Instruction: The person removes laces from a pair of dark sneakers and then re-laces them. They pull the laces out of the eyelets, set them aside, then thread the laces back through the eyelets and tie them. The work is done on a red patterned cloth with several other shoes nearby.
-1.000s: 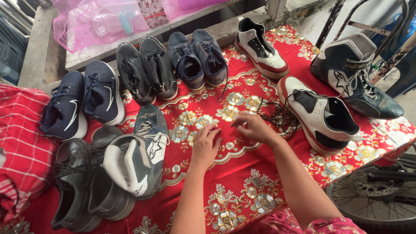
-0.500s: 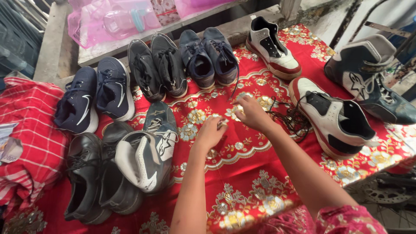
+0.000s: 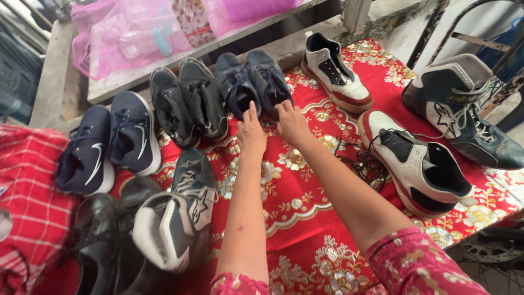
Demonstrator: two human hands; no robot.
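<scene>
Both my arms reach forward over a red cloth with gold flowers [image 3: 305, 207]. My left hand [image 3: 251, 131] has its fingers stretched toward the toe of the left shoe of a dark navy pair [image 3: 236, 86]. My right hand [image 3: 292, 123] touches the toe of the right navy shoe [image 3: 268, 79]. Neither hand grips anything that I can see. Loose black laces [image 3: 365, 161] lie on the cloth to the right of my right forearm.
A black pair [image 3: 188, 104] and a navy pair with white soles [image 3: 109, 145] stand to the left. Black and grey shoes [image 3: 164, 229] pile at lower left. White shoes with red soles [image 3: 335, 74] [image 3: 417, 164] and high-tops [image 3: 464, 109] sit to the right. Pink bags [image 3: 131, 33] lie behind.
Both hands have moved from the middle of the cloth forward to the toes of the dark navy pair. The camera has come closer.
</scene>
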